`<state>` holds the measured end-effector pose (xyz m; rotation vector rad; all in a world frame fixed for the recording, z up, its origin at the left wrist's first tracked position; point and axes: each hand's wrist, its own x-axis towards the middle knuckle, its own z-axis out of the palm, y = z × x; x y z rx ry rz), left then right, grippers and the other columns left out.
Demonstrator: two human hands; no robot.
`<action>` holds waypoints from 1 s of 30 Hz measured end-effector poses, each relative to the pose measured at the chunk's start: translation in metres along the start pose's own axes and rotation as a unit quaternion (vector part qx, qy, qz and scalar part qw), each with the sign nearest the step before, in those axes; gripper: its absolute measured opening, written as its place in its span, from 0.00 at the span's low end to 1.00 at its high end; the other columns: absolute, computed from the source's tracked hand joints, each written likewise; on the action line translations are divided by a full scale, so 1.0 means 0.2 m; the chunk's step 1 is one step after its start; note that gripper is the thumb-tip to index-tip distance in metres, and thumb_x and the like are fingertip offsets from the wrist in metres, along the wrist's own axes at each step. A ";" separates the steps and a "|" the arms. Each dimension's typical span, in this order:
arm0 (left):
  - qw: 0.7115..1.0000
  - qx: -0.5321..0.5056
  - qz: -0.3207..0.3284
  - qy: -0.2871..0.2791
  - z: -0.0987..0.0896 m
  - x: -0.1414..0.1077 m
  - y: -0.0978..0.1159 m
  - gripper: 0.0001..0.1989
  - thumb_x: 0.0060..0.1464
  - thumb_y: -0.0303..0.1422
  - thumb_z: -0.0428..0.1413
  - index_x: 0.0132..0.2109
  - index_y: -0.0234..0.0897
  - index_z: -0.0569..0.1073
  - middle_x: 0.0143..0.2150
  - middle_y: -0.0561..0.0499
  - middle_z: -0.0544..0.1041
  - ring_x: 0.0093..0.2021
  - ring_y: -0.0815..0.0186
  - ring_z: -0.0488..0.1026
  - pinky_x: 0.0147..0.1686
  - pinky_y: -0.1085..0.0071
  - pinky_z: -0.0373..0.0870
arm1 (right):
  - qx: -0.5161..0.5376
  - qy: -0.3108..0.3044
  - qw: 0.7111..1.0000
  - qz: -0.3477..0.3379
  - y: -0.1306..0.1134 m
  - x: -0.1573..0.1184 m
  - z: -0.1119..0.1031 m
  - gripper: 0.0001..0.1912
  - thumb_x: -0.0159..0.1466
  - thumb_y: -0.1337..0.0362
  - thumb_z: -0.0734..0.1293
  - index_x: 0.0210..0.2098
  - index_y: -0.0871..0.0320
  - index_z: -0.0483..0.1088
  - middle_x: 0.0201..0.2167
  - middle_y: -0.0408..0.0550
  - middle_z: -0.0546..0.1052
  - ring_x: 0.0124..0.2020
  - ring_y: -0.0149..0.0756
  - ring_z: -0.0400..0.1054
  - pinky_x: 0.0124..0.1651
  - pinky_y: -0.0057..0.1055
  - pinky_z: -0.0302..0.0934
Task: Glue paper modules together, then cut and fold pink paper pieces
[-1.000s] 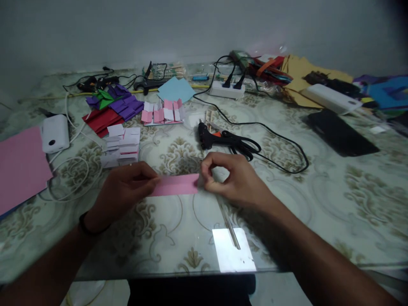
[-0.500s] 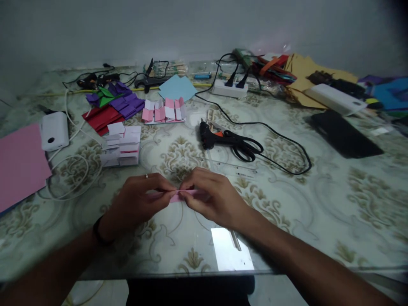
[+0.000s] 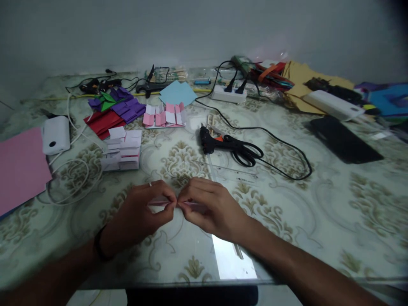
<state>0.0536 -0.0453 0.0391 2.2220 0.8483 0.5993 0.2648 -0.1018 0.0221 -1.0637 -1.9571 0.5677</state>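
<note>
Near the front of the table, a narrow strip of pink paper (image 3: pixel 159 202) is pinched between both hands and mostly covered by the fingers. My left hand (image 3: pixel 148 206), with a ring and a dark wristband, grips it between thumb and forefinger. My right hand (image 3: pixel 212 206) pinches it the same way, its fingertips close against those of the left. Beyond the left hand lies a stack of folded white paper pieces (image 3: pixel 124 148). Folded pink and white pieces (image 3: pixel 165 115) stand in a row farther back.
A black glue gun (image 3: pixel 208 140) and scissors (image 3: pixel 244 151) lie beyond the right hand. Pink sheets (image 3: pixel 22 170) and a white power bank (image 3: pixel 56 135) are at left. At the back is a white power strip (image 3: pixel 228 94); a black phone-like slab (image 3: pixel 346 139) lies right.
Both hands have shifted slightly toward me with the paper, and the fingers have closed more tightly over it. Less pink shows between them. The camera view has tilted a little.
</note>
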 end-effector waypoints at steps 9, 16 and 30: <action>0.999 -0.035 -0.038 0.001 -0.03 0.00 0.03 0.06 0.53 0.24 0.58 0.36 0.41 0.77 0.35 0.56 0.82 0.35 0.67 0.79 0.37 0.73 0.73 | -0.019 0.015 1.000 -0.005 -0.03 0.01 -0.03 0.08 0.71 0.67 0.67 0.34 0.54 0.71 0.31 0.47 0.81 0.32 0.37 0.72 0.38 0.35 0.65; 0.995 -0.047 -0.082 0.013 -0.16 0.06 0.02 0.04 0.56 0.31 0.60 0.35 0.41 0.80 0.34 0.54 0.84 0.35 0.64 0.80 0.39 0.70 0.74 | 0.004 0.034 0.998 0.046 -0.04 0.02 -0.13 0.06 0.70 0.69 0.68 0.36 0.55 0.74 0.32 0.47 0.80 0.34 0.37 0.74 0.37 0.32 0.67; 0.948 -0.252 -0.194 -0.023 -0.14 0.06 -0.03 0.15 0.62 0.45 0.62 0.43 0.37 0.81 0.36 0.51 0.84 0.36 0.64 0.83 0.36 0.72 0.79 | 0.221 0.120 0.926 0.283 0.01 0.04 -0.10 0.08 0.66 0.61 0.72 0.34 0.58 0.74 0.23 0.38 0.70 0.24 0.28 0.61 0.27 0.27 0.54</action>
